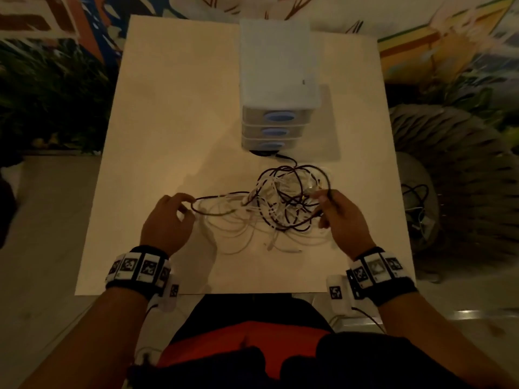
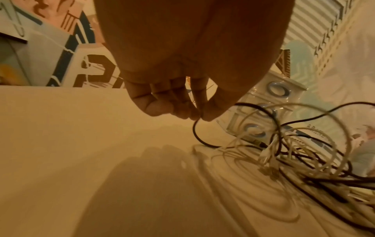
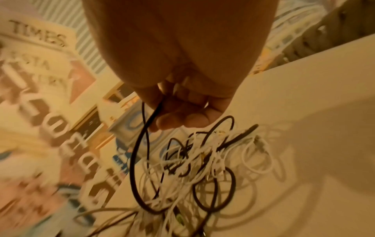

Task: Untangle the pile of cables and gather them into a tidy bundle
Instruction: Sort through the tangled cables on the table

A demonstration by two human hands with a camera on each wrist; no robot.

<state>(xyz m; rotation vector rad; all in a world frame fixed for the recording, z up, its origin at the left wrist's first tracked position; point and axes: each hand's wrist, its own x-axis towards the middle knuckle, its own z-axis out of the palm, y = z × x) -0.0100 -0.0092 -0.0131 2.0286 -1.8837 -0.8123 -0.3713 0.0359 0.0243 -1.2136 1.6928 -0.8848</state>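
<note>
A tangle of black and white cables [image 1: 280,203] lies on the white table [image 1: 168,136], partly lifted between my hands. My left hand [image 1: 168,220] pinches a loop of the black cable [image 2: 194,128] between thumb and fingertips [image 2: 211,112], stretching it out to the left. At the right side of the pile, my right hand [image 1: 342,217] curls its fingers [image 3: 182,118] round a black cable [image 3: 142,139] and holds the cable tangle [image 3: 198,168] a little above the tabletop. White loops trail on the table below.
A white three-drawer box [image 1: 276,108] with blue handles stands at the back right of the table, a black cord running from its foot. More cables lie on a dark seat [image 1: 418,209] right of the table. The table's near edge [image 1: 196,293] is by my lap.
</note>
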